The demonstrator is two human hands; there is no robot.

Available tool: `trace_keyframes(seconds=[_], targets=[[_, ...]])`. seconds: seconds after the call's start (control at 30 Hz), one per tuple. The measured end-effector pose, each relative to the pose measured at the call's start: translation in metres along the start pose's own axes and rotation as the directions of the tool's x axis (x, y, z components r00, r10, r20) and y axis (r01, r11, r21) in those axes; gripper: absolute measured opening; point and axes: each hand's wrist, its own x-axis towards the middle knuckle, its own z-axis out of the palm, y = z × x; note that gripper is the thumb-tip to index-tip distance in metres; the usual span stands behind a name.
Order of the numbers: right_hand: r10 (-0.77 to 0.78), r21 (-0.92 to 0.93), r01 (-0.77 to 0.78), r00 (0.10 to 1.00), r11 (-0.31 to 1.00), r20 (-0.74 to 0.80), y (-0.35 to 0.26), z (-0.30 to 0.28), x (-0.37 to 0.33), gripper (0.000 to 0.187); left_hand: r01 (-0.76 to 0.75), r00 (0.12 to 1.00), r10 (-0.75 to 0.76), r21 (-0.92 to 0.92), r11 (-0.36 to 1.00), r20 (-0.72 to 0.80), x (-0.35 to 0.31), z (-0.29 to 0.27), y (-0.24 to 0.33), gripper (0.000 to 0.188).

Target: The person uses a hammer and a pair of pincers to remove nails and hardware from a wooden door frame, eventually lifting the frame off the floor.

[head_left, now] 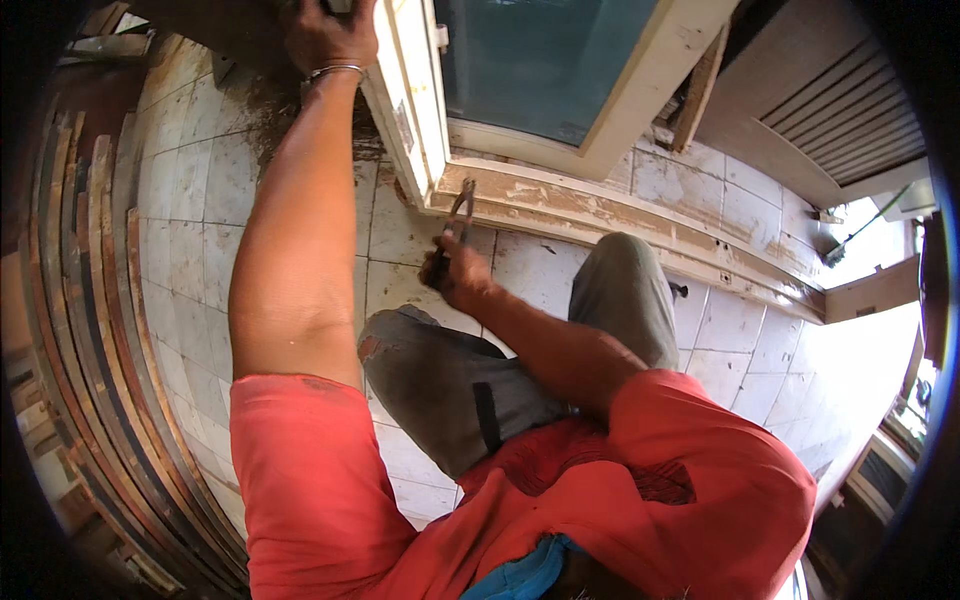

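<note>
In my right hand (462,275) is a dark metal pair of pliers (462,207), its jaws pointing at the lower corner of a cream wooden window frame (412,110). The fingers are closed round the handles, and the jaw tips are close to the frame's bottom rail (600,215). My left hand (330,42) is up at the picture's top edge, closed against the frame's upright; some of its fingertips are cut off. A sash with a dark glass pane (540,65) stands within the frame, above the scuffed brown and cream rail.
Long wooden strips (100,300) lie stacked along the left. Dirty white tiles (200,260) cover the floor under my bent knees (625,290). At the upper right leans a louvred wooden panel (840,110), and a loose wood piece (700,90) stands beside the sash.
</note>
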Motion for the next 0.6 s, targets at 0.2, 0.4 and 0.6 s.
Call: trace_keyframes(seconds=[0.2, 0.4, 0.6], targets=[[-0.061, -0.586, 0.028, 0.997, 0.810, -0.037, -0.175, -0.023, -0.151, 0.022, 0.198, 0.975, -0.190, -0.057, 0.979, 0.118, 0.000, 0.007, -0.013, 0.096], [-0.653, -0.998, 0.027, 0.757, 0.062, -0.020, -0.261, -0.162, -0.293, 0.022, 0.260, 0.962, -0.259, -0.002, 0.966, 0.092, 0.003, 0.016, -0.023, 0.099], [-0.730, -0.880, -0.305, 0.493, 0.365, -0.474, -0.186, -0.342, -0.331, 0.022, 0.264, 0.963, -0.252, -0.130, 0.956, 0.098, 0.000, 0.018, -0.027, 0.087]])
